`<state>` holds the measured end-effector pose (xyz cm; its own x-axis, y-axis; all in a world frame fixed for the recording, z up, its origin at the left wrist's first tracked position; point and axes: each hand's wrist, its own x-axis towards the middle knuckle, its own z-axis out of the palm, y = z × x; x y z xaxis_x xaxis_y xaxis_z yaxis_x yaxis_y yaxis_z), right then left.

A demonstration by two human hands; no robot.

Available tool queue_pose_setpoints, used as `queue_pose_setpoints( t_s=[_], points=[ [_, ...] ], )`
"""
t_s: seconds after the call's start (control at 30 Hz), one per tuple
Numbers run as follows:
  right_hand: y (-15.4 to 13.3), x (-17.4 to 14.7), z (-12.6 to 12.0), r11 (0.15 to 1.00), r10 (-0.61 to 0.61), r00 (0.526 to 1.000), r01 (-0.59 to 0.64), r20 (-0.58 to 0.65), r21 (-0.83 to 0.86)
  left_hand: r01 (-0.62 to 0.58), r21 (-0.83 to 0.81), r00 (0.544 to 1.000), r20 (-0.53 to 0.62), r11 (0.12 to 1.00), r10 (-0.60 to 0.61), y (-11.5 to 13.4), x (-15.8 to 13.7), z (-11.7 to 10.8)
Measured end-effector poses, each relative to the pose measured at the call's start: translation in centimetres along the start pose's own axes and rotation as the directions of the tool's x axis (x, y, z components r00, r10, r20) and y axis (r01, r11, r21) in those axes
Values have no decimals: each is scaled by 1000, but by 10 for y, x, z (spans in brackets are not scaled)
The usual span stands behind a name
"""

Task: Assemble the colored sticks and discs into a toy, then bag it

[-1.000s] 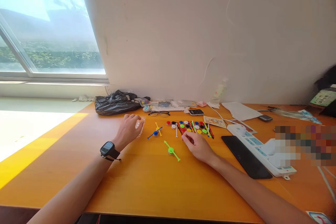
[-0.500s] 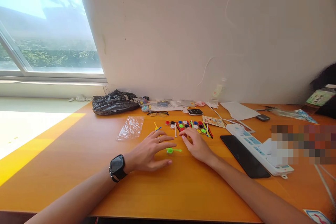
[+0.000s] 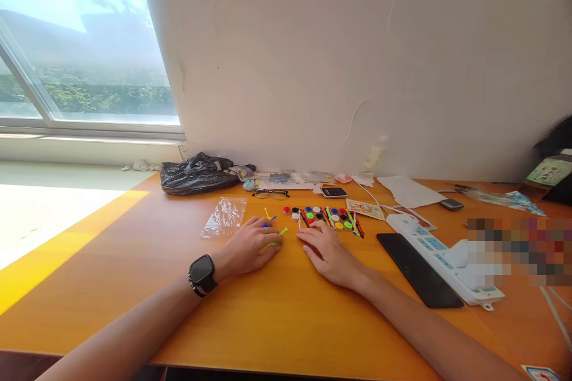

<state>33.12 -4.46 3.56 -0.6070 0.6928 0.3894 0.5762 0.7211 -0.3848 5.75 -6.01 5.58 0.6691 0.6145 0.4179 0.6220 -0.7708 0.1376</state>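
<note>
My left hand (image 3: 254,247), with a watch on its wrist, is closed around a green arrow spinner (image 3: 283,231). The spinner's arrow sticks out past the fingertips, while its round base is mostly covered. Just beyond those fingers lie a yellow arrow (image 3: 267,212) and a blue piece, partly hidden. My right hand (image 3: 328,253) rests low over the table, fingers apart and stretched toward the near edge of several coloured discs (image 3: 339,225) and thin arrows (image 3: 358,225). A white arrow (image 3: 299,219) stands by its fingertips. Nothing shows in that hand.
Left of the pieces lies a clear plastic bag (image 3: 224,216). Glasses (image 3: 271,194), a black plastic bag (image 3: 199,172) and a small black-and-white device (image 3: 334,192) are farther back. A black phone-like slab (image 3: 417,271) and a white power strip (image 3: 440,253) are at the right.
My left hand has drawn back left and closed on the green spinner, which has shifted up-left and turned. My right hand has lowered slightly, its fingers spreading toward the discs.
</note>
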Motion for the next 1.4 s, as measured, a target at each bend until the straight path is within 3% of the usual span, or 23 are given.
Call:
queue_pose_setpoints(
  t_s=[0.27, 0.47, 0.6, 0.83, 1.1, 1.23, 1.4],
  points=[
    [-8, 0, -6, 998, -42, 999, 42, -3, 36, 114, 94, 990, -90, 989, -106, -14, -2, 5],
    [-16, 0, -10, 994, -61, 998, 58, 32, 90, 141, 55, 984, -121, 989, -133, -20, -5, 9],
    [-20, 0, -12, 991, -52, 996, 43, 70, 127, 180, 13, 980, -93, 984, -178, -16, -4, 4],
    [-12, -2, -5, 993, -72, 997, 72, -2, 99, 228, -47, 971, -65, 973, -231, -25, -6, 5],
    [-5, 3, 7, 997, -61, 986, 54, 153, 54, 265, -129, 952, -122, 955, -281, -32, -3, 8],
    [-5, 3, 7, 997, -56, 970, 44, 236, 56, 205, -90, 965, -147, 975, -217, -27, -4, 4],
    [-5, 3, 6, 997, -67, 974, 57, 219, 55, 79, -68, 990, -115, 995, -86, -11, -3, 1]
  ],
)
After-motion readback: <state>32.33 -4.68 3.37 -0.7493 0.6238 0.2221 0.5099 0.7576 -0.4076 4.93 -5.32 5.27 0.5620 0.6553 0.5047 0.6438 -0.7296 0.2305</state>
